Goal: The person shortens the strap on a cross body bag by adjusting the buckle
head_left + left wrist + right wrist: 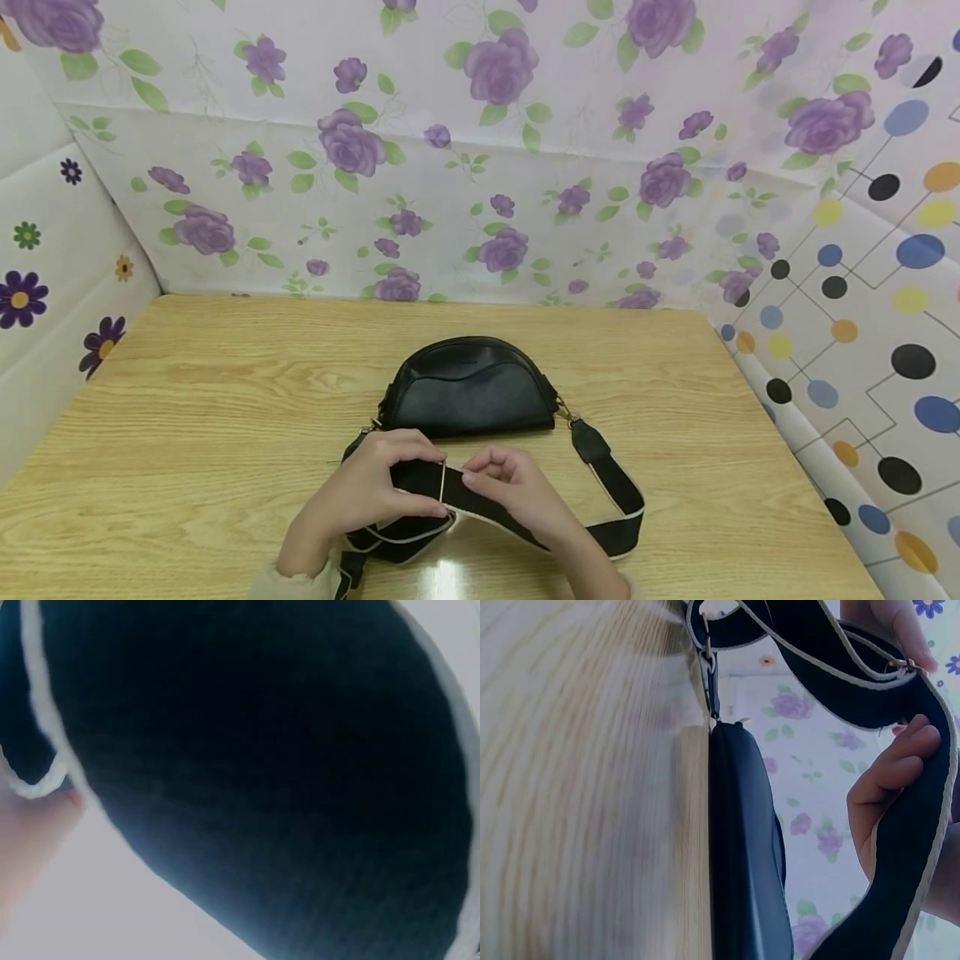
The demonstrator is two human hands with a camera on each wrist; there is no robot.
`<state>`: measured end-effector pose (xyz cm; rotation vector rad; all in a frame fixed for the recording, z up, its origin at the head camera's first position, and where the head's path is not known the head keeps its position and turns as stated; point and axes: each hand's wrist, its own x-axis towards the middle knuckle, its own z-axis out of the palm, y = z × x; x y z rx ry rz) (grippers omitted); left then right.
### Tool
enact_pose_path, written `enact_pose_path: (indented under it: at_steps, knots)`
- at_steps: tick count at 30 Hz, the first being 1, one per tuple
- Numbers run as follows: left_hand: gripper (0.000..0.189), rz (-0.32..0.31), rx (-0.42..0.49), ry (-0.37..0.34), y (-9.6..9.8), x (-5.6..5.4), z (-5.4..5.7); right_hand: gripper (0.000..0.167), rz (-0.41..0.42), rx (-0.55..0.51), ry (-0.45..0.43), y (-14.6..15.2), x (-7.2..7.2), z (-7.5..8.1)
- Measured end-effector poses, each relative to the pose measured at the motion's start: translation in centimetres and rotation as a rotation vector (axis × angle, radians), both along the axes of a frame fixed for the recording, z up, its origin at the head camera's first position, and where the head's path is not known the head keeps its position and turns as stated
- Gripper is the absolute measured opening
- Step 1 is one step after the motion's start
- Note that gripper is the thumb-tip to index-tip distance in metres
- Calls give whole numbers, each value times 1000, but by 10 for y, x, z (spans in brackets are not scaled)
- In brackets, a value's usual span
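A black half-moon handbag (472, 396) lies on the table, its wide black strap (617, 487) with white edging clipped on at both ends. My left hand (352, 487) holds a thin gold strap slider (442, 483) between thumb and forefinger, with the strap running through it. Just to the right, my right hand (521, 492) pinches the strap between thumb and curled fingers. Seen from the right wrist, the strap (907, 840) passes across the curled fingers (896, 765) and loops at the slider. Black webbing (262, 765) fills most of the left wrist view.
The wooden table (225, 383) extends around the bag. Behind it hangs a floral cloth (420, 208), with a dotted cloth (862, 333) along the right. Loose strap folds (401, 533) hang under the left hand, near the table's front.
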<state>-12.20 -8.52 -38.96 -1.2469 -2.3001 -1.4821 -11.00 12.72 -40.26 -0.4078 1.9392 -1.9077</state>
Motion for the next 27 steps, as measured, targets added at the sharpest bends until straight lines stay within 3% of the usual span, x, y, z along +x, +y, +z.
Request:
enact_pose_path:
  at_steps: [27]
  knots:
    - [42,-10,14,-16,3,1,3,25,-23,-33,-15,-3,-3,2]
